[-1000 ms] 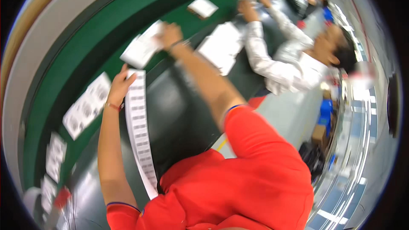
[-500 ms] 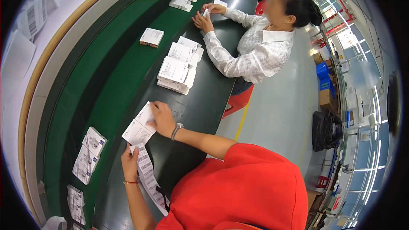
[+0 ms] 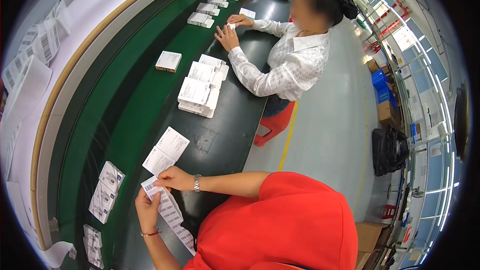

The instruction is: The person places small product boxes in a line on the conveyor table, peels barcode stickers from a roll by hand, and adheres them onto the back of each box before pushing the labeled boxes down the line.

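A long strip of white barcode labels (image 3: 171, 213) trails from my left hand (image 3: 147, 209) down toward my red shirt. My left thumb and fingers are closed on the strip near its upper end. At that same end my right hand (image 3: 174, 178), with a watch on its wrist, pinches; its fingertips meet the top edge of the strip, and whether a label has come loose cannot be made out. Just beyond my hands two flat white boxes, a farther box (image 3: 173, 143) and a nearer box (image 3: 158, 161), lie end to end on the dark table.
A stack of white boxes (image 3: 196, 90) stands farther along the table (image 3: 227, 135). A single box (image 3: 168, 61) and rows of boxes (image 3: 107, 190) ride on the green conveyor (image 3: 135, 95) at left. A co-worker in a white shirt (image 3: 295, 65) sits beyond, handling a small white item.
My right hand has left the white boxes and come back to the end of the label strip. My left hand still holds the strip, slightly lower.
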A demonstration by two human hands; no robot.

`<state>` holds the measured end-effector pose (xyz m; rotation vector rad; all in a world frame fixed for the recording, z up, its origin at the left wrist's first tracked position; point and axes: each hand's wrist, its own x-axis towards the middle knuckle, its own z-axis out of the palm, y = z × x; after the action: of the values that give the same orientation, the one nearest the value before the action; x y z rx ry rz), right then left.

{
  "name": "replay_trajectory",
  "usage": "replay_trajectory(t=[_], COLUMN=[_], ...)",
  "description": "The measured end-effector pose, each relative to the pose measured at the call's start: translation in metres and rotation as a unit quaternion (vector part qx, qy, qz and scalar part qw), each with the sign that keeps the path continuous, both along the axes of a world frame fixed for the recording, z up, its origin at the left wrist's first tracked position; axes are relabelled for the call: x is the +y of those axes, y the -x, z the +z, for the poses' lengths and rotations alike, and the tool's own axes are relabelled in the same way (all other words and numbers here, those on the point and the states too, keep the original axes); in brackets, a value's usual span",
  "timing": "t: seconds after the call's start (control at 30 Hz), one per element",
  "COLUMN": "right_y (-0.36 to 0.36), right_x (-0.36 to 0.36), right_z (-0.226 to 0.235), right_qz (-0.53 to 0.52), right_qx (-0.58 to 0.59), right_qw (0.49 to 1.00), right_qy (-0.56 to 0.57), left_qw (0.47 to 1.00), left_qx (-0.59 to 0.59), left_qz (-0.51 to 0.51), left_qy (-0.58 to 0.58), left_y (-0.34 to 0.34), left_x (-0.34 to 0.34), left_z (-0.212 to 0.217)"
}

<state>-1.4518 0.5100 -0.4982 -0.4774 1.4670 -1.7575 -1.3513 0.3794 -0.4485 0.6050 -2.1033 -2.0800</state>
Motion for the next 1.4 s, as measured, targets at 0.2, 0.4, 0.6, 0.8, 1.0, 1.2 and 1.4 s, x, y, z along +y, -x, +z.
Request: replay_trajectory(t=[0.2,0.4,0.6,0.8,1.0,1.2,1.4], right_y=[0.001,-0.005,-0.006,-0.017,0.05,0.074,0.078], right_x=[-0.002,0.003,0.004,-0.006,0.003,-0.019,-0.031], right_z=[-0.012,0.007,-0.006,-0.031,-0.02,-0.052,-0.065], right_qz=[-0.171,-0.047,-0.022,-0.127,-0.172,-0.071,-0.051], right_qx=[0.036,-0.02,-0.029,0.08,0.29,0.354,0.357], right_qw=[0.983,0.992,0.998,0.987,0.936,0.91,0.905], right_qy=[0.059,0.119,0.047,0.052,-0.099,-0.202,-0.224], left_qw=[0.981,0.991,0.999,0.967,0.954,0.947,0.928], left_qx=[-0.087,-0.085,-0.025,-0.073,-0.082,-0.018,-0.099], left_qz=[-0.064,-0.03,-0.034,-0.089,-0.091,-0.037,-0.105], left_qy=[0.163,0.095,-0.008,0.229,0.274,0.319,0.345], left_y=[0.002,0.004,0.0,-0.002,0.002,0.005,0.015], left_x=[-0.012,-0.019,-0.004,-0.013,-0.013,-0.01,-0.008], left_z=[-0.006,-0.011,0.004,0.006,-0.034,-0.069,-0.071])
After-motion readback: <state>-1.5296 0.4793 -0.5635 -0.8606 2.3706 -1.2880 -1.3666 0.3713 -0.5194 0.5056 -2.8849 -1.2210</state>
